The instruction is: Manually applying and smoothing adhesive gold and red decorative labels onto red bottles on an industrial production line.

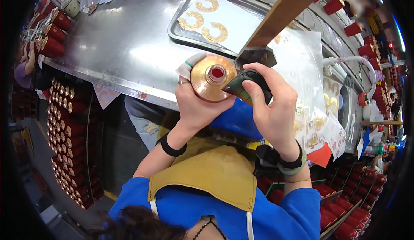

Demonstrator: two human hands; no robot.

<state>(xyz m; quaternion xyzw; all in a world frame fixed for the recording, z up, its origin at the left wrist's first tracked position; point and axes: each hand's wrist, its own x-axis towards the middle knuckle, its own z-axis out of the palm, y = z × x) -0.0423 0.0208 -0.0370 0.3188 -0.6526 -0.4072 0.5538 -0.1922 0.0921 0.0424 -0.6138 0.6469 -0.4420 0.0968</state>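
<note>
Fingers (189,74) of the left hand (196,104) wrap a gold bottle (211,78) with a red cap; right hand (269,106) grips a dark tool (243,87) touching the bottle, just before the steel counter (125,37).

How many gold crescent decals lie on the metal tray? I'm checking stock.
3 gold crescent decals lie on the metal tray: top, left, lower right. The wooden beam may hide more.
</note>
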